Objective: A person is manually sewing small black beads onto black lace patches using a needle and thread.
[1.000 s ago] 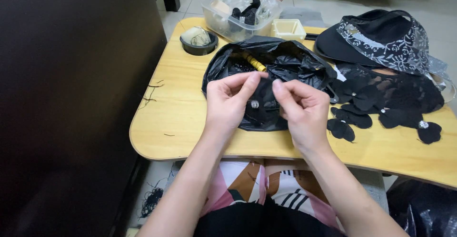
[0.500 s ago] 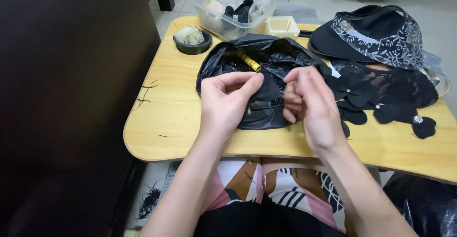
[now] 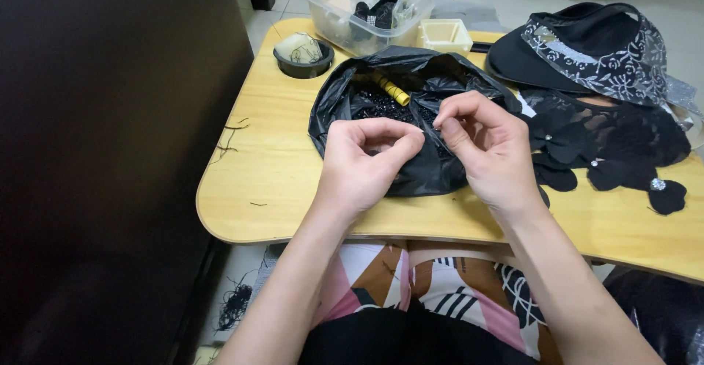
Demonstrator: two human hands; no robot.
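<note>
In the head view, fine handwork is in hand at the centre of the frame, above a black plastic bag (image 3: 411,116) that lies open on the wooden counter (image 3: 271,182). The left hand (image 3: 363,163) is curled narrow, thumb and forefinger brought together as if something small is pinched between them. The right hand (image 3: 488,145) is likewise closed to a pinch at its fingertips, just beside the left. What is pinched cannot be made out; it may be a needle, a thread or a bead, and a steady, close meeting of the two pinches is judged to be what the next move calls for. Small dark beads and a yellow tube (image 3: 389,88) are seen inside the bag. At the upper middle a clear plastic tub (image 3: 352,28) is cut off by the frame edge, with a small cream box (image 3: 445,35) and a black round dish (image 3: 302,53) beside it. At the right, a black hat with lace (image 3: 587,50) and black fabric pieces (image 3: 623,160) are partly overlapped. The left of the frame is filled by a dark surface.
</note>
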